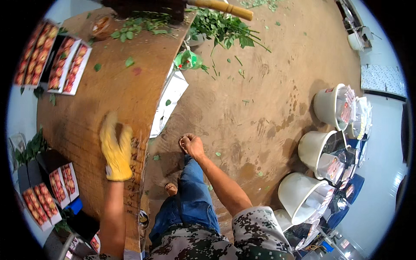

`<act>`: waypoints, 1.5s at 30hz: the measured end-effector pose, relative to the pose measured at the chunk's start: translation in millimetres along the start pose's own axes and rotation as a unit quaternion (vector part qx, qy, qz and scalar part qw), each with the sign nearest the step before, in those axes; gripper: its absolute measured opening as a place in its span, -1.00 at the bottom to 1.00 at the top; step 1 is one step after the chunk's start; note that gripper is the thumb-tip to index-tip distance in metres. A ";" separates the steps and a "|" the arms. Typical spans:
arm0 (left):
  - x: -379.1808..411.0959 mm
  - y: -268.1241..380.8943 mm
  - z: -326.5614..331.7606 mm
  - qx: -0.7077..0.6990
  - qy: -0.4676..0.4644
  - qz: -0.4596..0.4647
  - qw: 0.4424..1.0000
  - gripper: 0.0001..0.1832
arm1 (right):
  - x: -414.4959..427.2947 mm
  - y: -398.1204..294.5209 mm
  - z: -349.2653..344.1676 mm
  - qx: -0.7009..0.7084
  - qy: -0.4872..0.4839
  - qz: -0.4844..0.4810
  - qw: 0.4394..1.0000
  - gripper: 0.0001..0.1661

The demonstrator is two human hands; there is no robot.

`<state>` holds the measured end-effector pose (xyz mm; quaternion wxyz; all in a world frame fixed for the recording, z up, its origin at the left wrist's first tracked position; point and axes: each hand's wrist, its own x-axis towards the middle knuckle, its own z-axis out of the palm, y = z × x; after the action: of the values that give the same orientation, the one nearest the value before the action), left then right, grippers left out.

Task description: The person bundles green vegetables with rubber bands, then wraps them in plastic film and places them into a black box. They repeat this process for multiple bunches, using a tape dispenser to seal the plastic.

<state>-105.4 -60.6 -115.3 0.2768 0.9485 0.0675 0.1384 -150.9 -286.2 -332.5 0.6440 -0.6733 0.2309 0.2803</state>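
My left hand (117, 149) wears a yellow work glove, slightly blurred. It is over the brown wooden table (87, 107), thumb and fingers apart, holding nothing visible. My right hand (193, 146) is bare and curled closed above the floor, to the right of the table edge. No object shows in it. Wrapped bunches of roses (77, 70) lie on the table's far left. More rose bunches (41, 205) lie at the lower left. Loose green leaves (97, 67) are scattered on the tabletop.
Cut leafy stems (224, 27) hang past the table corner, above a green plastic container (190, 60). A wooden handle (227, 8) juts out at the top. A white sheet (169, 102) hangs by the table edge. White buckets (313, 151) with wrapping sleeves line the right wall.
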 end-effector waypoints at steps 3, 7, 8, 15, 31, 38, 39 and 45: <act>42.2 -7.4 51.1 0.072 0.007 0.007 0.997 -0.49 | 47.0 7.9 -6.6 -0.080 0.001 0.003 0.997 -0.75; 48.2 -5.3 73.7 0.196 -0.028 0.033 0.980 -0.49 | 125.5 -52.5 -4.6 -0.293 0.128 -0.222 0.921 -0.82; 51.9 1.6 75.4 0.196 -0.037 0.030 0.979 -0.47 | 158.7 -79.1 -10.7 -0.341 0.114 -0.228 0.905 -0.83; 49.0 -15.1 64.6 0.148 -0.038 -0.009 0.988 -0.38 | 363.1 -148.9 -3.5 -0.668 0.060 -0.291 0.683 -0.74; 36.8 -22.3 49.3 0.038 0.104 -0.045 0.993 -0.37 | 279.8 -184.3 -115.2 -0.174 0.054 -0.326 0.928 -0.52; -42.0 -13.6 37.0 -0.093 -0.061 0.039 0.993 -0.36 | -10.3 -139.7 -107.8 -0.171 -0.014 -0.252 0.952 -0.59; -65.2 -1.8 7.5 -0.121 -0.157 0.017 0.980 -0.39 | -95.3 -157.7 -47.1 -0.101 0.034 -0.196 0.975 -0.67; -270.0 9.8 -107.5 -0.175 -0.171 -0.163 0.956 -0.66 | -234.5 -91.2 52.6 -0.009 -0.163 -0.098 0.982 -0.77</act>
<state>-394.4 -69.6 -83.8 0.4644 0.8709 0.1478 -0.0635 -266.5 -239.7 -107.7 0.6911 -0.6439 0.0533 0.3240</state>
